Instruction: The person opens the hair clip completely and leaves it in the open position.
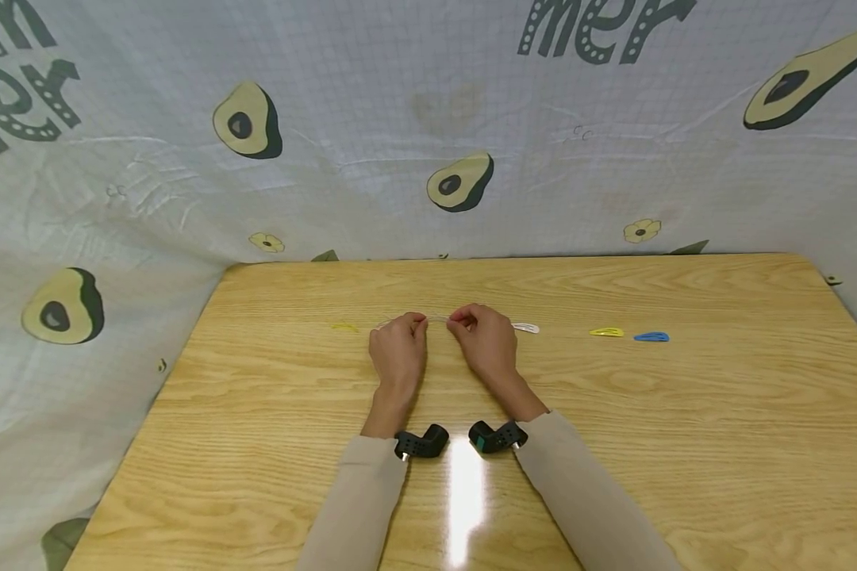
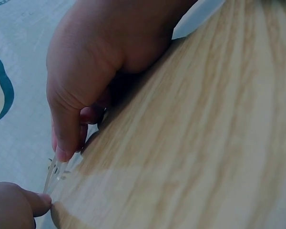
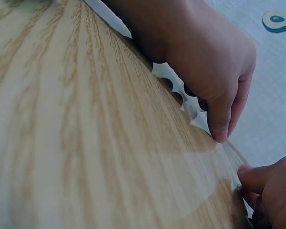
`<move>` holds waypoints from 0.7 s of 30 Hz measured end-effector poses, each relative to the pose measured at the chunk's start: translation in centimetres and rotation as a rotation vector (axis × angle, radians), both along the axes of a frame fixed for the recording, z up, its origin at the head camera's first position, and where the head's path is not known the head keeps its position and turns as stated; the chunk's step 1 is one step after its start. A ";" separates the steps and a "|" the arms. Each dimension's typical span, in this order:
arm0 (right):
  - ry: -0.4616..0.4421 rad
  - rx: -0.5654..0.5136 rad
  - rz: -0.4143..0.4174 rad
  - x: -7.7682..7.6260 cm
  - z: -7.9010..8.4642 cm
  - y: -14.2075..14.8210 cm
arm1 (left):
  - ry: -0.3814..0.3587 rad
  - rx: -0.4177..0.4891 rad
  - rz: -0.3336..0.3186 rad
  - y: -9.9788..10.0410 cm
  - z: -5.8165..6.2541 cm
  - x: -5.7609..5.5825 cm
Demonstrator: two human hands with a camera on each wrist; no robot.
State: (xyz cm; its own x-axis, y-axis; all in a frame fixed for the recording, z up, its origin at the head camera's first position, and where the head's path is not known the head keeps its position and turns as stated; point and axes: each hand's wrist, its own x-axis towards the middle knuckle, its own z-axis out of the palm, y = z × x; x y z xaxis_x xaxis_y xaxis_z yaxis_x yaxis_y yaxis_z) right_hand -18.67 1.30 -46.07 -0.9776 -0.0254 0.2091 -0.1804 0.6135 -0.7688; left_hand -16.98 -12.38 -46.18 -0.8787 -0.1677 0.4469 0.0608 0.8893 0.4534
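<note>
Above the middle of the table, a thin whitish strand (image 1: 438,319) stretches between two hands. My left hand (image 1: 400,346) pinches one part of it between thumb and fingertips, and a bit of it shows beyond that hand on the left. The right hand (image 1: 487,341) pinches it a short way off, also with thumb and fingers. From the left wrist, the strand (image 2: 49,180) is a pale, narrow band running from one fingertip to the other; the right wrist view has the same band (image 3: 237,152). Beside the right hand lies a white snap hair clip (image 1: 525,327).
Farther right on the wooden table (image 1: 721,444) lie a yellow hair clip (image 1: 606,332) and a blue hair clip (image 1: 651,337). Left of the hands is a thin yellow item (image 1: 344,326). A cloth with avocado prints (image 1: 371,119) hangs behind the table.
</note>
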 end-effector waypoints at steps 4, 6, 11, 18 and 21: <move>-0.006 0.001 -0.003 0.1 0.0 0.0 | 0.000 -0.009 0.005 0.0 0.0 0.0; -0.011 0.001 -0.006 0.1 0.0 -0.1 | 0.000 -0.010 0.007 0.0 0.0 0.0; -0.009 0.003 -0.006 0.1 0.0 -0.1 | -0.007 -0.003 0.016 -0.1 -0.1 0.0; -0.003 0.003 0.000 0.2 0.0 -0.1 | -0.001 0.004 0.013 -0.2 -0.1 0.1; 0.005 -0.006 0.003 0.3 -0.1 -0.1 | -0.003 0.014 0.012 -0.2 -0.1 0.1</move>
